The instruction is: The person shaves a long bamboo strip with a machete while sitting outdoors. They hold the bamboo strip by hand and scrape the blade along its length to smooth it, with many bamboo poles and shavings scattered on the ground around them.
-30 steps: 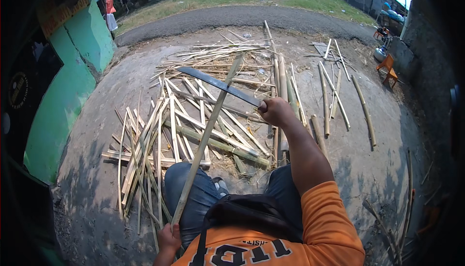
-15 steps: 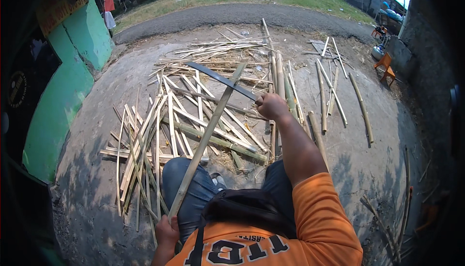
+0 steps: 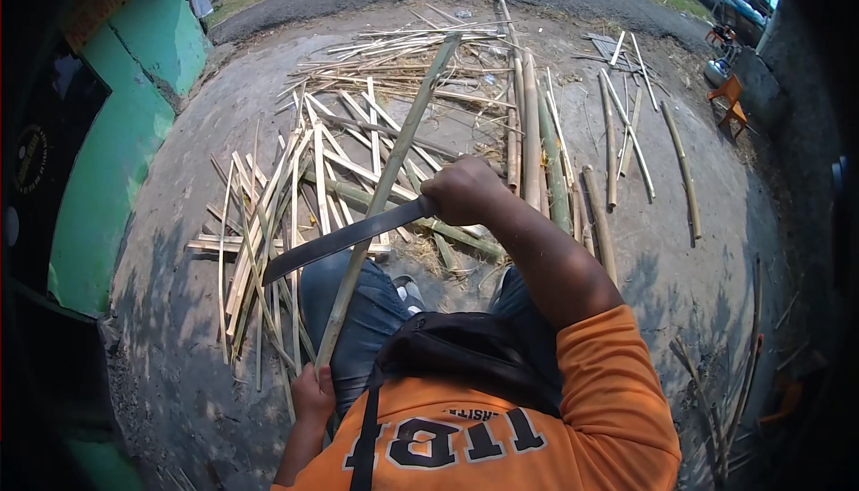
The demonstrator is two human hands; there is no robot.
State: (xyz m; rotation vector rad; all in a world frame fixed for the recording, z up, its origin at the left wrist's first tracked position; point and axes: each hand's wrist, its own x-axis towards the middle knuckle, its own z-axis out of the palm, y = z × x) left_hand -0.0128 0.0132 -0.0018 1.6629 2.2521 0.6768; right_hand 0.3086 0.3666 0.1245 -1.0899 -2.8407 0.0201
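Observation:
My right hand (image 3: 467, 190) is wrapped round the handle of a machete (image 3: 351, 235). Its long dark blade points left and crosses a bamboo strip (image 3: 394, 162) above my thigh. Down by my left hip, my left hand (image 3: 313, 393) grips the strip's near end. From there the strip slants up and away to the right, its far end above the piles on the ground. Under and beyond it lies a heap of split bamboo strips (image 3: 260, 239), pale on their cut faces. My fingers hide most of the machete's handle.
Whole bamboo poles (image 3: 531, 138) lie lengthwise ahead, right of centre. Thinner poles (image 3: 682, 169) are spread farther right. More strips (image 3: 403, 44) are piled at the back, before a grey road (image 3: 376, 1). A green wall (image 3: 112, 182) stands left, an orange chair (image 3: 729, 102) far right.
The machete has come down along the bamboo strip toward me, from near its far end to above my thigh. My left hand keeps its hold. The view has tilted downward slightly.

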